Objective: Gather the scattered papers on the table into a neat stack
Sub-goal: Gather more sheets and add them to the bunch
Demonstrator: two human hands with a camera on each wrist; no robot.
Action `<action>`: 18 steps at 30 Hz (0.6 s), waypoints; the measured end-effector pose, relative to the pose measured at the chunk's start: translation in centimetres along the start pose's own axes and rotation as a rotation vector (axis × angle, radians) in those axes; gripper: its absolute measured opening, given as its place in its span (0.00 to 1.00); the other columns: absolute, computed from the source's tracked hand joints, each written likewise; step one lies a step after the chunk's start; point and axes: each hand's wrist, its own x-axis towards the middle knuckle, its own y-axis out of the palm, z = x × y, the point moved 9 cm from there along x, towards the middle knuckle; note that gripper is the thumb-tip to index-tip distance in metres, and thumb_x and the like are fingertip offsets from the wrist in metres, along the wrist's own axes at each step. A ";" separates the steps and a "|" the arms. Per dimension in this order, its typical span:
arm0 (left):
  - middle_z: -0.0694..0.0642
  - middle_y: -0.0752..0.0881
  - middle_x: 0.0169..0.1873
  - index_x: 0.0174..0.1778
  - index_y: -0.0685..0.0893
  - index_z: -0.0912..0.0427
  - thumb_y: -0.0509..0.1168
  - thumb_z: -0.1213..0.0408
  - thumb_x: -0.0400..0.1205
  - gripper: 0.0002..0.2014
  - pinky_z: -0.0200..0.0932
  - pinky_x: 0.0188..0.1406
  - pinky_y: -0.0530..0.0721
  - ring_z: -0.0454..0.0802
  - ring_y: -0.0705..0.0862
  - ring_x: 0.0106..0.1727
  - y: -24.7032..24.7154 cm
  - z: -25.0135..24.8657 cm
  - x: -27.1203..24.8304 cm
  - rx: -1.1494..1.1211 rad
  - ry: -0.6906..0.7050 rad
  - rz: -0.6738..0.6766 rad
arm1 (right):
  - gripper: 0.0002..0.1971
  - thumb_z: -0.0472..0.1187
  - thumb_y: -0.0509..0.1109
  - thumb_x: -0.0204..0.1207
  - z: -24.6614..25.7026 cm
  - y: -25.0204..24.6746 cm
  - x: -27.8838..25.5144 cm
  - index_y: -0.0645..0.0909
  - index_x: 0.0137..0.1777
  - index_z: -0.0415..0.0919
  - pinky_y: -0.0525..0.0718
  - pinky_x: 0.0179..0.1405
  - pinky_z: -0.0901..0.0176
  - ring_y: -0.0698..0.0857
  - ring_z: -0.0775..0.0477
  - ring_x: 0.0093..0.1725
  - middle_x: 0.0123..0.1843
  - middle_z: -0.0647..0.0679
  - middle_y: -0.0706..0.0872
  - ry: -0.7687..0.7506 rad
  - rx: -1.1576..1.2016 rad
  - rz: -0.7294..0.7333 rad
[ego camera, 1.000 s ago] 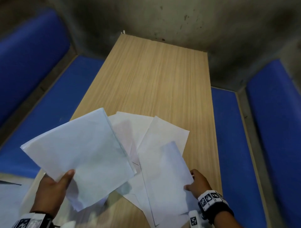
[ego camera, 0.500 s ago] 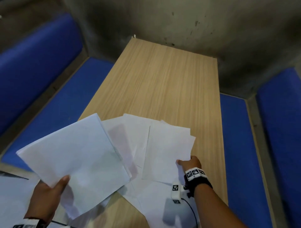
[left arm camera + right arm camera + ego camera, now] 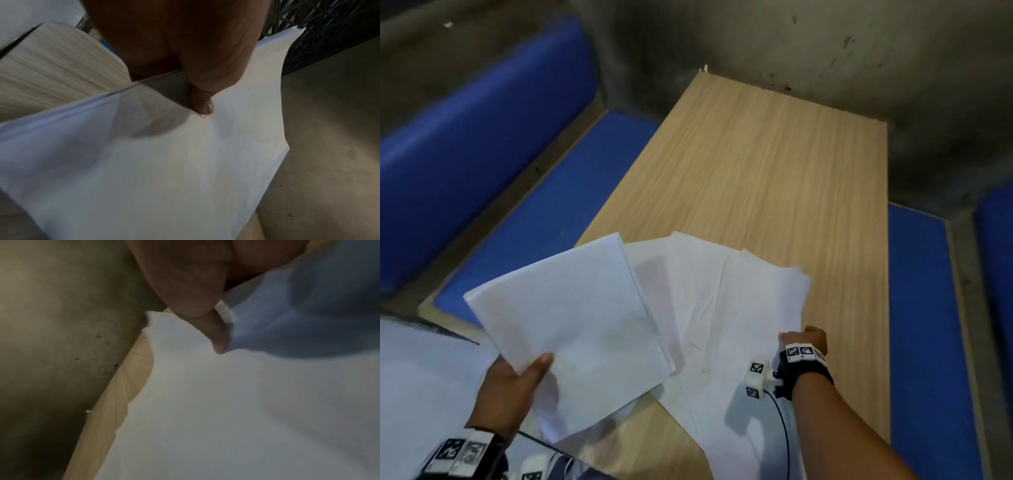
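- The tabletop (image 3: pixel 774 164) is long and narrow; its far half is bare wood, and its far end touches the grey wall (image 3: pixel 825 44).
- The loose papers (image 3: pixel 688 291) lie fanned and overlapping on the near half of the tabletop. Their right edge stops near the right edge of the tabletop, with a strip of wood between.
- The left hand (image 3: pixel 506 387) holds a stack of papers (image 3: pixel 571 315) lifted over the left edge, thumb on top and fingers under it.
- The right hand (image 3: pixel 804 339) is at the right edge of the loose papers; its thumb (image 3: pixel 218 337) presses on the top sheet. If the other fingers grip, I cannot tell.
- Blue cushioned benches (image 3: pixel 544 219) stand along both long sides of the tabletop.
- A black cable (image 3: pixel 782 421) runs from the right wrist over the near papers.
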 end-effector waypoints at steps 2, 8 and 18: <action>0.68 0.89 0.59 0.68 0.85 0.68 0.73 0.64 0.83 0.19 0.65 0.65 0.82 0.68 0.86 0.61 0.2 0.0 -0.2 0.007 0.006 0.002 | 0.06 0.35 0.73 0.71 1.2 -1.0 -0.7 0.82 0.43 0.32 0.81 0.48 0.54 0.84 0.38 0.43 0.49 0.36 0.85 -0.073 0.015 -0.085; 0.68 0.89 0.57 0.66 0.85 0.69 0.73 0.65 0.83 0.18 0.61 0.62 0.82 0.67 0.87 0.60 0.5 0.0 -0.2 -0.007 0.013 0.000 | 0.16 0.41 0.74 0.77 6.1 -6.6 -4.9 0.83 0.60 0.33 0.83 0.65 0.44 0.86 0.41 0.57 0.57 0.40 0.88 -0.422 0.291 -0.217; 0.66 0.88 0.56 0.67 0.84 0.69 0.72 0.68 0.83 0.16 0.60 0.64 0.80 0.65 0.85 0.60 1.3 -0.3 -0.3 -0.003 0.031 0.007 | 0.28 0.48 0.81 0.69 5.0 -16.6 -8.3 0.83 0.67 0.37 0.84 0.63 0.31 0.87 0.37 0.63 0.64 0.39 0.88 -0.521 0.911 -0.280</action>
